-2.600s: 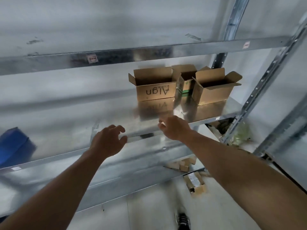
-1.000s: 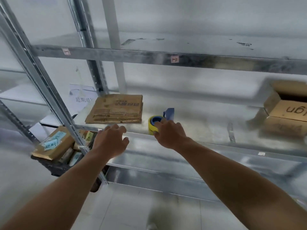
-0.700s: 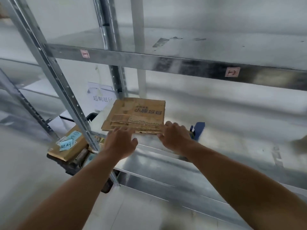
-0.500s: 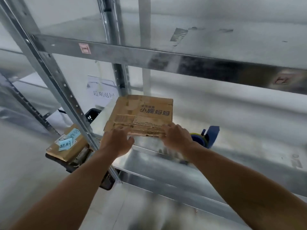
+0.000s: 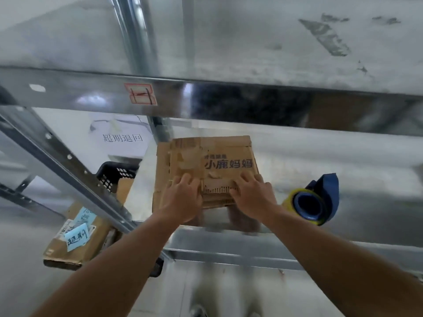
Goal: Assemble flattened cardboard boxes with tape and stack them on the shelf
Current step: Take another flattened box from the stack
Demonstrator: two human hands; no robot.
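A stack of flattened cardboard boxes [image 5: 217, 156] with printed blue characters lies on the metal shelf [image 5: 286, 248] near its front edge. My left hand [image 5: 180, 200] rests on the near left part of the stack, fingers laid over the top sheet. My right hand [image 5: 251, 195] lies on the near right part, fingertips on the top sheet's edge. A blue tape dispenser with a yellow roll [image 5: 313, 202] stands on the shelf just right of my right hand.
An upper shelf beam [image 5: 229, 99] runs across above the stack. A slanted upright post [image 5: 68, 165] stands to the left. Beyond it sit a black crate [image 5: 116, 173] and a labelled cardboard parcel [image 5: 75, 239]. A white sign with characters [image 5: 123, 138] hangs behind.
I turned left from the assembled boxes to the flat stack. Both hands moved forward from the shelf edge onto the stack's near end; my right hand passed the tape dispenser.
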